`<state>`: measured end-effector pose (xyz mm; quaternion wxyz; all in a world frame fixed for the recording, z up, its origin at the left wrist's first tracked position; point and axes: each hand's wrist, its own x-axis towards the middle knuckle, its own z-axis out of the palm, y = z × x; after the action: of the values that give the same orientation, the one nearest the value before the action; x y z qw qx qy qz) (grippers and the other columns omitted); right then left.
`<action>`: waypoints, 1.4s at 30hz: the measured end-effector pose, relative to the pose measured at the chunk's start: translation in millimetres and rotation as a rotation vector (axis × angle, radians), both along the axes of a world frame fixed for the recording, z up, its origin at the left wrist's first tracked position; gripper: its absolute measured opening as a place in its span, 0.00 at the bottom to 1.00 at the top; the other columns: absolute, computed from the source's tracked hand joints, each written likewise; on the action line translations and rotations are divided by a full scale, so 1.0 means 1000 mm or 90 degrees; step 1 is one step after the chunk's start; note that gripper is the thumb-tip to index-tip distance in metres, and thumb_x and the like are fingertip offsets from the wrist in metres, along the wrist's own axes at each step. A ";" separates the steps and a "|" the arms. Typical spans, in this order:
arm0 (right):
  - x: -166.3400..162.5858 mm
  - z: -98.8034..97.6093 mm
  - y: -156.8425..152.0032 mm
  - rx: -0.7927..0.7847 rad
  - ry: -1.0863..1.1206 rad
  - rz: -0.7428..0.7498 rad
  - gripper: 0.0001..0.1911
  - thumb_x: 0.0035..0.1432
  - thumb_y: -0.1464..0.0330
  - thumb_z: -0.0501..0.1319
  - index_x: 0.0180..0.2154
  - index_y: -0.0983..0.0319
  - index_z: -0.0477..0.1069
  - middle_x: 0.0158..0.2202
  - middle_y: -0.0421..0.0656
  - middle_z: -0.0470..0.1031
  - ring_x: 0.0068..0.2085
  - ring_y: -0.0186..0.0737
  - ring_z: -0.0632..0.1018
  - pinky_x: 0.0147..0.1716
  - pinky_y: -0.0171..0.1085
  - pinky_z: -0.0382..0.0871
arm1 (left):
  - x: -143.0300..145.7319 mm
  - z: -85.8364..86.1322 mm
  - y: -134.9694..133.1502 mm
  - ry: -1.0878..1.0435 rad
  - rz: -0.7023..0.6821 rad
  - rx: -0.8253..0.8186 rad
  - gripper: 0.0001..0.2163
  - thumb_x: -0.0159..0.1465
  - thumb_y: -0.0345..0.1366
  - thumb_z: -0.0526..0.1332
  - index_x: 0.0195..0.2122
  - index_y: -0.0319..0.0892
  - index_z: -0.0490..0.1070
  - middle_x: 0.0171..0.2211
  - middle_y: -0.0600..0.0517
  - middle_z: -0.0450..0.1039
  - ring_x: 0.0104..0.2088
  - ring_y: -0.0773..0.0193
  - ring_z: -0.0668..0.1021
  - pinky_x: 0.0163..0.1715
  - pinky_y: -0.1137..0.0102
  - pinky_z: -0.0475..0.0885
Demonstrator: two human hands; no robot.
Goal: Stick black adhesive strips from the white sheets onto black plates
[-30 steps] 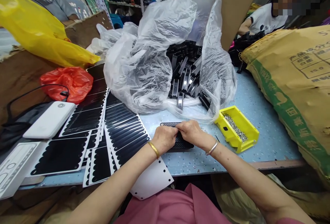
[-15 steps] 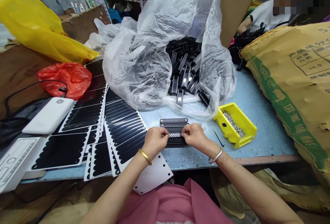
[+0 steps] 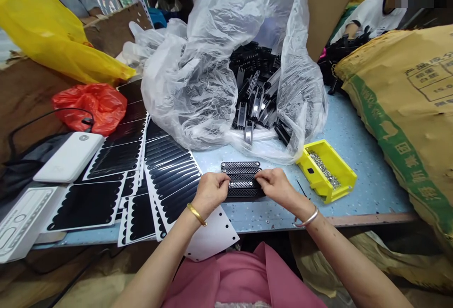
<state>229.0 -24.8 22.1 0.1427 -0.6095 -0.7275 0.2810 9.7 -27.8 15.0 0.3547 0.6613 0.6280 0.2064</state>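
Observation:
Several black strips with a mesh pattern lie side by side on the blue speckled table in front of me, small silver dots at their ends. At their left edge is my left hand, thumb and forefinger pinched together. My right hand is at the right edge, its fingertips likewise pinched against the strips' ends. Whatever sits in either pinch is too small or hidden to make out. To the right stands a yellow bin with many small silver metal pieces, and a thin black rod lies beside it.
Behind the strips, a clear plastic bag gapes open on black parts. Sheets of black stickers, a white power bank and a red bag lie left. A large printed sack borders the right; a person sits beyond.
My hands have drawn slightly apart, so both ends of one shiny strip between them now show. The view has shifted a little.

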 end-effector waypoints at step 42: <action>0.018 -0.019 -0.005 -0.245 0.366 -0.259 0.17 0.39 0.58 0.70 0.17 0.63 0.70 0.12 0.40 0.70 0.13 0.33 0.71 0.12 0.29 0.57 | -0.012 -0.022 0.000 -0.148 0.058 -0.164 0.12 0.56 0.41 0.60 0.19 0.42 0.66 0.10 0.57 0.64 0.11 0.67 0.70 0.13 0.75 0.60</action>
<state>247.1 -29.4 2.7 0.2762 -0.6532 -0.4564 0.5374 -2.2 -27.5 -7.1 0.4968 0.5531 0.6333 0.2151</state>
